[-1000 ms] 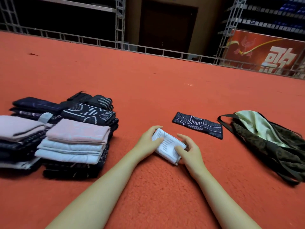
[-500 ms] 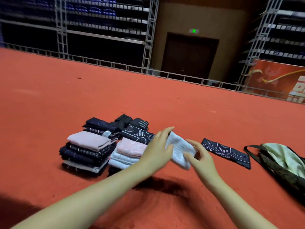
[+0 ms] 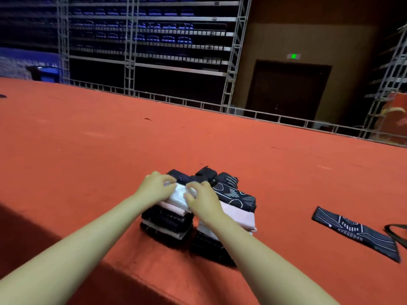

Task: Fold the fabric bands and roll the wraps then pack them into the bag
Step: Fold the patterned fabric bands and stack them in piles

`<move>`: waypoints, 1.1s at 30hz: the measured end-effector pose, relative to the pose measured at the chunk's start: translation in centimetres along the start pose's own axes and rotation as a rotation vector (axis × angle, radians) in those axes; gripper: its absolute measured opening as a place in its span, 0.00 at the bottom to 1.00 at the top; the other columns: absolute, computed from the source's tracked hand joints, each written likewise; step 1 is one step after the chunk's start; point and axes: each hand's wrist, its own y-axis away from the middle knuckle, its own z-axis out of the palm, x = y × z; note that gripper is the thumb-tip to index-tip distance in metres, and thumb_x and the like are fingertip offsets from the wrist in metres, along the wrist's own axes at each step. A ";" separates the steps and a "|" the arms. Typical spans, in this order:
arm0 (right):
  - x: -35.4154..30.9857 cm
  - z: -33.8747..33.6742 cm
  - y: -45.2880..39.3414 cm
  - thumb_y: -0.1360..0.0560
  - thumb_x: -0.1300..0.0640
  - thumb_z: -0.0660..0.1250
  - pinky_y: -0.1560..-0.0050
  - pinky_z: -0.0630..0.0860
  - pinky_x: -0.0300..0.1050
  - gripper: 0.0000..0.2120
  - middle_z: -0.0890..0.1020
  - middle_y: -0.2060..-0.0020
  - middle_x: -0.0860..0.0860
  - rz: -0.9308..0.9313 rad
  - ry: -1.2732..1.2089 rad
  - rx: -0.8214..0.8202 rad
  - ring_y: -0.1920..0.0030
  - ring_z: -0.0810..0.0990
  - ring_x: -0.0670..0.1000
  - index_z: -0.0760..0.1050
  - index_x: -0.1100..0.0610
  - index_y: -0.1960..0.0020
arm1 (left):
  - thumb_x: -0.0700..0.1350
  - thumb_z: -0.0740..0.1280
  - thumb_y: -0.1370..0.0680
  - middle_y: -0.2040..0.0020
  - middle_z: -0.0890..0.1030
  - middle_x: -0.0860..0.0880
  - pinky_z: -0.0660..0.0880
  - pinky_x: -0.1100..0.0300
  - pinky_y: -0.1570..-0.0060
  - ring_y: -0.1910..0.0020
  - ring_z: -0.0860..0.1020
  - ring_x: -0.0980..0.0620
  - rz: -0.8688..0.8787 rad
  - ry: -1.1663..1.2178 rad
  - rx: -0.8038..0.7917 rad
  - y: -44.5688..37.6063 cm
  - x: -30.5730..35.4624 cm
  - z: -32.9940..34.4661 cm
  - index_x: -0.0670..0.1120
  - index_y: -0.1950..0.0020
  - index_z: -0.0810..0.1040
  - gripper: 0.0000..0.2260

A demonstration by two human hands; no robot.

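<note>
While set down on the near left stack (image 3: pixel 167 219) of folded bands, white folded band (image 3: pixel 181 194) gripped at both ends: left hand (image 3: pixel 155 187) with fingers curled over its far left edge, right hand (image 3: pixel 203 200) with fingers curled on its right side. Beside it, touching, second stack (image 3: pixel 236 213) topped in pink, dark patterned pieces behind. Well apart to the right on red carpet (image 3: pixel 88 150), flat dark patterned band (image 3: pixel 355 233), with bag strap (image 3: pixel 396 231) at frame edge
</note>
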 end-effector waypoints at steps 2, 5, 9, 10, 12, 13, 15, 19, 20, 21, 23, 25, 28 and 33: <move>0.1 0.2 0.4 0.21 0.54 0.59 0.40 0.67 0.50 0.14 0.74 0.46 0.58 -0.086 0.168 -0.045 0.42 0.69 0.59 0.76 0.56 0.39 | 0.62 0.56 0.33 0.36 0.75 0.45 0.65 0.53 0.34 0.35 0.69 0.43 -0.042 -0.088 -0.081 0.6 -1.1 0.9 0.60 0.36 0.74 0.26; 0.6 -2.1 0.7 0.22 0.52 0.60 0.38 0.66 0.49 0.16 0.75 0.43 0.54 -0.183 0.155 0.042 0.39 0.67 0.55 0.74 0.55 0.36 | 0.59 0.60 0.27 0.36 0.73 0.49 0.64 0.51 0.35 0.34 0.66 0.46 0.020 -0.155 0.014 0.9 0.0 0.5 0.59 0.38 0.76 0.19; 4.2 -7.6 1.9 0.23 0.55 0.63 0.41 0.68 0.46 0.14 0.78 0.46 0.51 -0.194 0.057 0.192 0.42 0.70 0.51 0.76 0.54 0.39 | 0.53 0.62 0.23 0.37 0.72 0.50 0.64 0.53 0.37 0.35 0.67 0.47 0.227 -0.235 0.140 0.7 3.9 0.2 0.56 0.39 0.77 0.14; 5.9 -9.0 2.3 0.24 0.57 0.63 0.42 0.69 0.47 0.12 0.79 0.47 0.50 -0.158 0.024 0.247 0.44 0.72 0.51 0.77 0.54 0.41 | 0.52 0.62 0.23 0.38 0.73 0.49 0.65 0.53 0.37 0.36 0.68 0.47 0.270 -0.192 0.146 0.8 5.3 0.4 0.55 0.37 0.76 0.15; 9.9 -11.4 3.5 0.24 0.60 0.64 0.43 0.71 0.49 0.11 0.80 0.49 0.51 -0.014 -0.074 0.360 0.46 0.76 0.52 0.78 0.55 0.43 | 0.49 0.63 0.23 0.39 0.73 0.48 0.67 0.53 0.37 0.37 0.69 0.46 0.353 -0.061 0.159 1.2 8.7 1.4 0.53 0.36 0.74 0.16; 12.1 -12.6 4.4 0.24 0.60 0.64 0.43 0.72 0.48 0.11 0.80 0.49 0.52 0.088 -0.116 0.403 0.46 0.77 0.52 0.78 0.56 0.42 | 0.48 0.63 0.23 0.40 0.74 0.47 0.67 0.53 0.38 0.38 0.69 0.47 0.400 -0.002 0.163 1.5 10.7 2.2 0.52 0.35 0.74 0.16; 16.7 -14.6 6.6 0.23 0.60 0.62 0.44 0.70 0.45 0.12 0.81 0.46 0.53 0.292 -0.121 0.449 0.44 0.78 0.52 0.77 0.57 0.41 | 0.47 0.63 0.23 0.41 0.74 0.47 0.67 0.55 0.39 0.38 0.70 0.48 0.487 0.087 0.138 2.4 14.9 4.1 0.52 0.35 0.74 0.16; 25.0 -17.3 12.8 0.24 0.58 0.63 0.46 0.69 0.44 0.13 0.81 0.45 0.55 0.549 0.004 0.432 0.43 0.77 0.54 0.76 0.58 0.40 | 0.46 0.63 0.23 0.40 0.74 0.47 0.67 0.56 0.38 0.38 0.70 0.49 0.581 0.206 0.009 3.9 22.0 10.0 0.52 0.36 0.74 0.15; 26.7 -17.7 14.2 0.24 0.59 0.63 0.46 0.69 0.44 0.13 0.81 0.45 0.56 0.591 0.024 0.429 0.43 0.77 0.55 0.76 0.58 0.40 | 0.46 0.63 0.23 0.41 0.74 0.47 0.68 0.55 0.38 0.39 0.71 0.48 0.593 0.219 -0.021 4.2 23.4 12.0 0.52 0.36 0.74 0.15; 28.1 -18.1 15.4 0.24 0.59 0.63 0.45 0.69 0.44 0.14 0.81 0.46 0.57 0.625 0.043 0.423 0.43 0.77 0.56 0.76 0.58 0.40 | 0.46 0.63 0.23 0.42 0.74 0.47 0.68 0.55 0.39 0.40 0.72 0.47 0.598 0.227 -0.058 4.5 24.6 14.0 0.52 0.37 0.75 0.15; 30.9 -18.9 17.5 0.24 0.58 0.64 0.44 0.69 0.45 0.14 0.80 0.47 0.57 0.684 0.106 0.395 0.43 0.76 0.57 0.76 0.57 0.39 | 0.46 0.62 0.23 0.43 0.75 0.47 0.69 0.55 0.40 0.41 0.73 0.48 0.584 0.225 -0.149 5.1 26.4 18.3 0.52 0.37 0.75 0.14; 33.5 -19.3 18.8 0.25 0.57 0.65 0.44 0.68 0.45 0.14 0.80 0.49 0.56 0.691 0.192 0.368 0.43 0.75 0.57 0.76 0.56 0.40 | 0.45 0.62 0.23 0.44 0.76 0.47 0.69 0.57 0.41 0.42 0.74 0.48 0.547 0.225 -0.235 5.2 27.3 22.6 0.51 0.38 0.76 0.14; 36.4 -19.7 18.7 0.26 0.58 0.66 0.43 0.67 0.46 0.15 0.79 0.50 0.55 0.627 0.268 0.381 0.43 0.74 0.58 0.76 0.57 0.40 | 0.46 0.62 0.23 0.46 0.78 0.48 0.69 0.58 0.41 0.43 0.74 0.48 0.454 0.201 -0.294 4.5 27.3 28.5 0.51 0.40 0.77 0.13; 40.1 -20.3 15.4 0.26 0.51 0.68 0.37 0.66 0.52 0.24 0.73 0.38 0.53 0.529 0.517 0.316 0.34 0.66 0.55 0.70 0.53 0.32 | 0.52 0.61 0.23 0.42 0.73 0.53 0.63 0.56 0.39 0.38 0.68 0.50 0.443 0.002 -0.180 3.5 26.5 33.4 0.56 0.39 0.75 0.12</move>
